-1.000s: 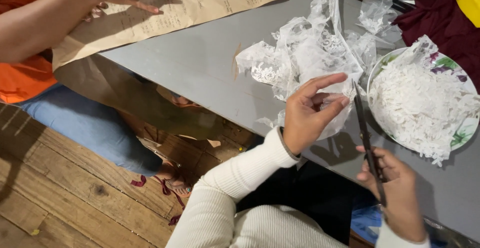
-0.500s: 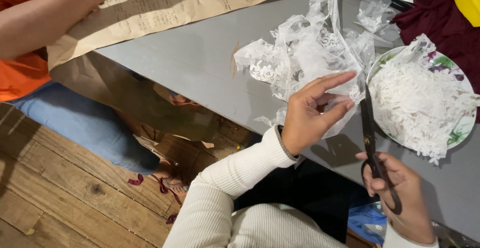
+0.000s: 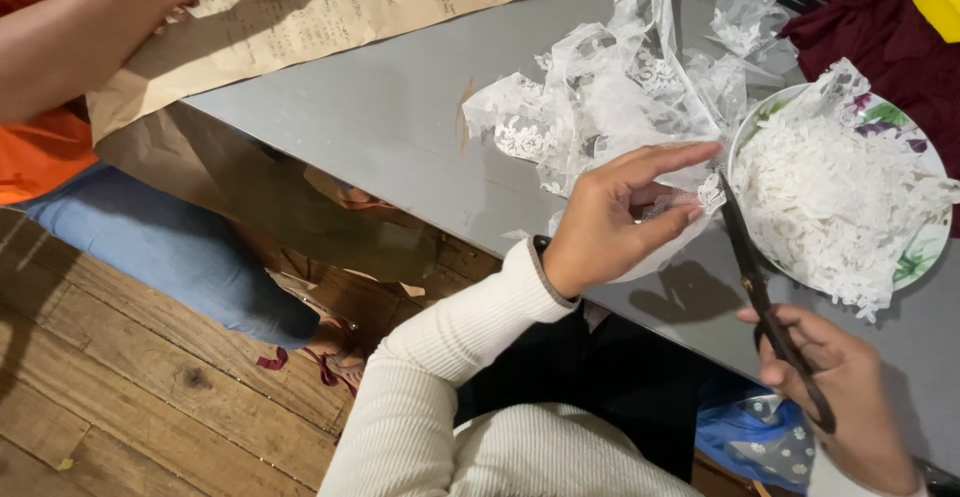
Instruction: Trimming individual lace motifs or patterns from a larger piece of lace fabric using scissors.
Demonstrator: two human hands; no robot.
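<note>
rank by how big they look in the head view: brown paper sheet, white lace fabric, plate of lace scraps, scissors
1. brown paper sheet, partly cut off by the frame
2. white lace fabric
3. plate of lace scraps, close to the lace, unsure
4. scissors

White lace (image 3: pixel 610 97) with a floral pattern is lying on the grey tabletop (image 3: pixel 400 117); white shreds are filling a plate (image 3: pixel 925 257) showing green and purple flowers; black scissors (image 3: pixel 765 307); tan paper (image 3: pixel 340 7); maroon cloth (image 3: pixel 860 27)
</note>
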